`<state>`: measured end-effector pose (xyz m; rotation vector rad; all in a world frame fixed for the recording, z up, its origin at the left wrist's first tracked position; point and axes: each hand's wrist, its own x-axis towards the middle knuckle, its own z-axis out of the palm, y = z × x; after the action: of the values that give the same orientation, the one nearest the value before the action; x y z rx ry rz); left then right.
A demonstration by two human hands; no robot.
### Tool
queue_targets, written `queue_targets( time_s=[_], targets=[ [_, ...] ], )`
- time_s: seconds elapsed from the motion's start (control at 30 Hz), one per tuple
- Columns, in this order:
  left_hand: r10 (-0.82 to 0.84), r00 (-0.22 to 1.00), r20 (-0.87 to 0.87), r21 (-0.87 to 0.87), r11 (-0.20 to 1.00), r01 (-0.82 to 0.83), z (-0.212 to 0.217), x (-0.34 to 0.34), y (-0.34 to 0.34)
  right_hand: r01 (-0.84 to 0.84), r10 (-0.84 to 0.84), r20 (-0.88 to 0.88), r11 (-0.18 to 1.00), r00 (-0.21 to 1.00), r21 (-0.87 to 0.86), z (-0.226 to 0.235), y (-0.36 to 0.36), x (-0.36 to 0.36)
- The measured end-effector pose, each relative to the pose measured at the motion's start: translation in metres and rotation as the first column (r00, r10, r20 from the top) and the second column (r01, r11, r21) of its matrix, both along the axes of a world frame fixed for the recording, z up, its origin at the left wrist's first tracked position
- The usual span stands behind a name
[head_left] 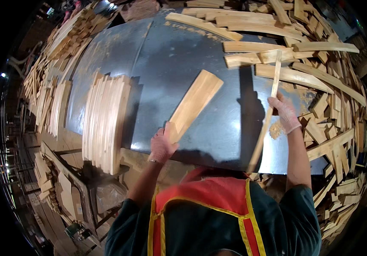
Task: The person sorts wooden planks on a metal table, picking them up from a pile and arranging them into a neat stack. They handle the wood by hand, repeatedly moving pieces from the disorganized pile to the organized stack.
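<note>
In a pinkish work glove, my left hand (163, 145) grips the near end of a flat, wide wooden board (197, 104). That board slants away to the right over the dark metal tabletop (149, 55). My right hand (285, 112), gloved too, is closed around the middle of a long thin wooden strip (263, 135), held nearly upright in the picture. The strip casts a dark shadow on the tabletop to its left. Left of my left hand, a row of boards standing close together (106, 115) overhangs the table's near edge.
Curved wooden pieces (294, 77) lie heaped along the right side, with more stacked boards (243, 21) at the far edge. Another wood pile (59, 47) lines the far left. Sawdust (276, 130) lies near my right hand. A dark metal frame (91, 196) stands at the lower left.
</note>
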<state>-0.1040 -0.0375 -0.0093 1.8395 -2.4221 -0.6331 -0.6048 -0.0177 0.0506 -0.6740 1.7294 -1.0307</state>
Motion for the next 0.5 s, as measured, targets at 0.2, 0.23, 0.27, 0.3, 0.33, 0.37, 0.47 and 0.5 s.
queue_targets(
  time_s=[0.2,0.23,0.27,0.3,0.33,0.37,0.47,0.5],
  targets=[
    [0.633,0.452,-0.629,0.777,0.54,0.324,0.01,0.062,-0.008,0.114,-0.118,0.527,0.993,0.841,0.041,-0.071,-0.047,0.178],
    [0.671,0.464,-0.579,0.815,0.478,0.328,0.012,0.074,-0.004,0.041,-0.081,0.509,0.995,0.857,0.089,-0.074,-0.047,0.212],
    [0.61,0.517,-0.6,0.795,0.524,0.304,0.014,0.081,-0.002,-0.118,0.059,0.488,0.989,0.871,0.09,-0.077,-0.047,0.242],
    [0.365,0.74,-0.564,0.648,0.751,0.124,0.012,0.082,-0.001,-0.269,0.197,0.462,0.959,0.865,0.094,-0.08,-0.047,0.272],
    [0.137,0.91,-0.39,0.395,0.918,0.031,0.009,0.075,0.003,-0.382,0.299,0.402,0.913,0.866,0.144,-0.083,-0.047,0.299],
    [-0.025,0.994,-0.11,0.079,0.996,0.033,0.009,0.066,0.005,-0.488,0.405,0.348,0.851,0.845,0.195,-0.084,-0.049,0.322],
    [0.015,0.991,0.133,-0.027,1.0,-0.012,0.015,0.041,0.005,-0.526,0.432,0.42,0.84,0.798,0.135,-0.07,-0.04,0.353],
    [0.043,0.997,0.059,-0.016,0.999,-0.042,0.012,0.044,0.004,-0.511,0.432,0.423,0.855,0.797,0.089,-0.069,-0.033,0.347]
  ],
)
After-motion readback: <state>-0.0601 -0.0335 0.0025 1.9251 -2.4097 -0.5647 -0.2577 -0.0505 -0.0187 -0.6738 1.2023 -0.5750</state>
